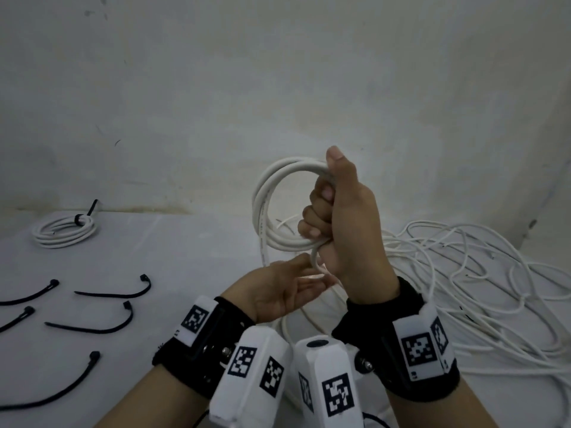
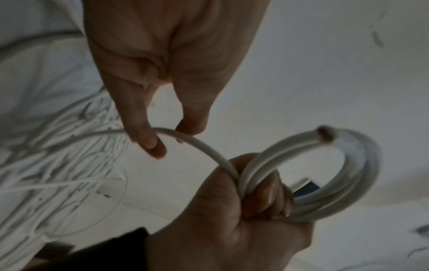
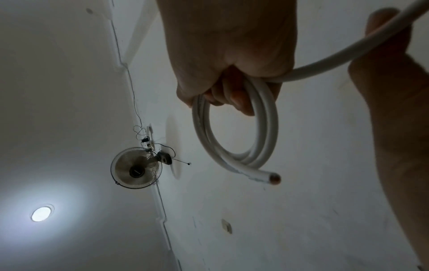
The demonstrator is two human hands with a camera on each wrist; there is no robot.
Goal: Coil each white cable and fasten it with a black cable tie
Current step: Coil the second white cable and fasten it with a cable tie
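- The right hand (image 1: 346,217) had its fingers wrapped tight round the white cable coil (image 1: 272,205), held upright above the table (image 1: 185,242).
- The left hand (image 1: 278,291), just below the coil, pinched the loose strand (image 2: 204,146) between thumb and a fingertip, or so it looked in the blurry left wrist view.
- The tangled cable pile (image 1: 479,273) sat right of the coil.
- A finished tied coil (image 1: 65,230) and black cable ties (image 1: 92,319) lay well left of it.
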